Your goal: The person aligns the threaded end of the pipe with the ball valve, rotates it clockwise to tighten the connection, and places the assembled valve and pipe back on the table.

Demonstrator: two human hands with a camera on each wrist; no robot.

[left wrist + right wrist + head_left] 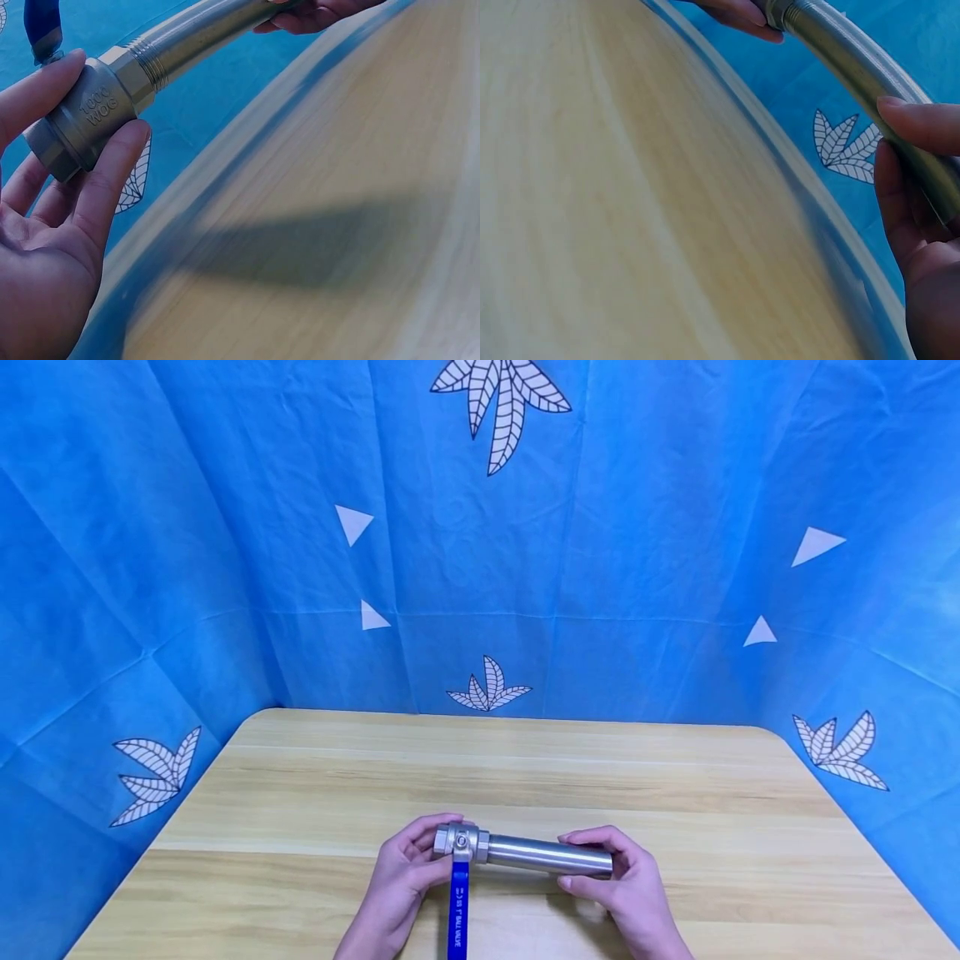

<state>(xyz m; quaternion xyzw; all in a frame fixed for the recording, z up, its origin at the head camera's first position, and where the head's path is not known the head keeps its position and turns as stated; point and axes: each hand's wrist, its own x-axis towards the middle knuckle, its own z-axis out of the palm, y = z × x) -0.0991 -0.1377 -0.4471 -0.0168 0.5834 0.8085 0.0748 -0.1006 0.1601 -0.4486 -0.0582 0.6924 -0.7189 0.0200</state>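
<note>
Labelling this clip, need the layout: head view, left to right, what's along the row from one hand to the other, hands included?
Left hand → blue-handled silver metal ball valve → shiny silver cylindrical metal pipe → right hand.

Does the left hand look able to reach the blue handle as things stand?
Probably yes: the left hand holds the valve body, thumb beside the blue handle, most of which shows uncovered. Its grip may have to loosen; the right hand holds the pipe.

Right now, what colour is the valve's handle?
The handle is blue with pale lettering, best seen in the head view.
</note>
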